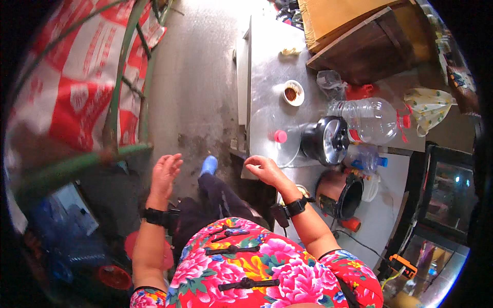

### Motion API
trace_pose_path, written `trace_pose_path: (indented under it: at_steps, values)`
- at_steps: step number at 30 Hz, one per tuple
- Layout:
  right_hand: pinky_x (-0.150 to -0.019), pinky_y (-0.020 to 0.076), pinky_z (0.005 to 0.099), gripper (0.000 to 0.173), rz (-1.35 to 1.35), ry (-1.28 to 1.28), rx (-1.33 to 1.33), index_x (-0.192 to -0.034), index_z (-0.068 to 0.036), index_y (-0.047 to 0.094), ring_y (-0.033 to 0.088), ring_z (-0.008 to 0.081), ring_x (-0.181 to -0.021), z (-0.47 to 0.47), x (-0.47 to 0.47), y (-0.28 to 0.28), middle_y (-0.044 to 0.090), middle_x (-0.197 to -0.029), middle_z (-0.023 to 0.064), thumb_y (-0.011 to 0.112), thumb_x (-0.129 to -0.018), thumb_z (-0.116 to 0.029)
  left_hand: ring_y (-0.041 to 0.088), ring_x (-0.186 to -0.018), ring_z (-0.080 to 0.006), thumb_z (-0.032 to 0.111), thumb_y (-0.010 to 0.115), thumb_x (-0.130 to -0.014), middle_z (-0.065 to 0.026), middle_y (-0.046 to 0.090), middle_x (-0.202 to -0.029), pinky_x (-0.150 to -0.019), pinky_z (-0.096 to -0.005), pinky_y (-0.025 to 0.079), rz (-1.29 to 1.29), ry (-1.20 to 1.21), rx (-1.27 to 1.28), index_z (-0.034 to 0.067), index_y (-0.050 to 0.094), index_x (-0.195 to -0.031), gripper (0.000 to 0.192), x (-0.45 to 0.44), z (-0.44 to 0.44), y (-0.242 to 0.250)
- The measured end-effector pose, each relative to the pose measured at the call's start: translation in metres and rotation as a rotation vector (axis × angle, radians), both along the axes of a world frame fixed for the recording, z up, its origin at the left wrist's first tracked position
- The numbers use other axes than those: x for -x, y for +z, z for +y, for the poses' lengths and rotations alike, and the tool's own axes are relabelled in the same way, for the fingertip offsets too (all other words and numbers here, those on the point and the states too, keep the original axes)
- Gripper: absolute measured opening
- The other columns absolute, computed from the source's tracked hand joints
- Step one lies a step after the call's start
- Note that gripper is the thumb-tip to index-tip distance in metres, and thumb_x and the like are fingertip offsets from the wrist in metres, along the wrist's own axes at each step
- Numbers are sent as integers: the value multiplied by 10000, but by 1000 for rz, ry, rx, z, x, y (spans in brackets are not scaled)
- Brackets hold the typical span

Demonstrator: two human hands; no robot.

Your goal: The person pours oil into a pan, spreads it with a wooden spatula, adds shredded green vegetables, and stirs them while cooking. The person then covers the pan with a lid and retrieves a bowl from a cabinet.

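My left hand (pixel 165 175) hangs in the air over the floor, its fingers loosely bent and nothing in them. The green metal frame (pixel 133 151) is nearest to it. My right hand (pixel 265 169) is held by the near corner of a metal-topped table (pixel 265 73), thumb apart and palm bare; I cannot tell if it touches the edge. On that table are a large clear plastic bottle with a pink cap (pixel 280 136), a black pot with a lid (pixel 325 140) and a white bowl with brown sauce (pixel 293 93). A dish beside my right wrist is partly hidden.
To the right lie clear plastic jugs (pixel 371 119), a dark pot-like vessel (pixel 341 194), a cable and an orange power strip (pixel 402 265). A wooden box (pixel 362 50) stands at the far right. Red-and-white sheeting (pixel 88 77) hangs at left. A floor aisle (pixel 192 77) runs ahead.
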State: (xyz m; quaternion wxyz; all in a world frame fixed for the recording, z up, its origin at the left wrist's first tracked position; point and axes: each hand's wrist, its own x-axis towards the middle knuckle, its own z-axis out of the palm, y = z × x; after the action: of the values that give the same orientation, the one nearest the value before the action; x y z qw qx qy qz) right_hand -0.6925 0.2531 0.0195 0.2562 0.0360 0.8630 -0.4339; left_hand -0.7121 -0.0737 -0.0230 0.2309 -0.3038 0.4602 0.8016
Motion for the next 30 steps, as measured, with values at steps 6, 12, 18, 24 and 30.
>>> trace_pose_path:
  at_steps: [6, 12, 18, 24, 30]
  values:
    - [-781, 471, 301, 254, 14, -177, 88, -971, -21, 623, 612, 168, -866, 32, 96, 40, 650, -922, 100, 578, -830, -227, 598, -880, -134, 189, 555, -878, -51, 618, -1046, -709, -246, 462, 67, -139, -53, 137, 519, -896, 65, 136, 52, 45]
    - [-773, 463, 276, 283, 10, -291, 335, -1006, -13, 621, 588, 124, -858, 45, 232, 68, 640, -916, 55, 573, -840, -237, 591, -890, -163, 92, 516, -855, -74, 602, -1063, -708, -254, 463, 160, -127, -63, 124, 501, -896, 54, 293, 65, 81]
    - [-719, 458, 255, 278, -12, -566, 620, -1029, -106, 599, 597, 104, -881, 42, 393, 97, 622, -940, 1, 558, -867, -327, 582, -937, -170, 82, 483, -853, -65, 595, -1084, -735, -279, 460, 298, -194, -115, 141, 492, -916, 87, 472, 71, 105]
    - [-727, 455, 270, 291, 7, -664, 655, -1059, -109, 580, 590, 114, -892, 73, 523, 109, 600, -964, 3, 538, -871, -327, 588, -928, -179, 74, 458, -854, -54, 605, -1070, -732, -291, 459, 274, -221, -111, 152, 499, -897, 97, 608, 74, 111]
    - [-686, 471, 278, 221, 161, -816, 915, -1025, -132, 599, 615, 114, -820, 185, 662, 72, 628, -878, -7, 523, -889, -290, 598, -887, -173, 93, 440, -875, -52, 612, -1055, -712, -283, 467, 264, -181, -143, 148, 501, -910, 90, 740, 97, 80]
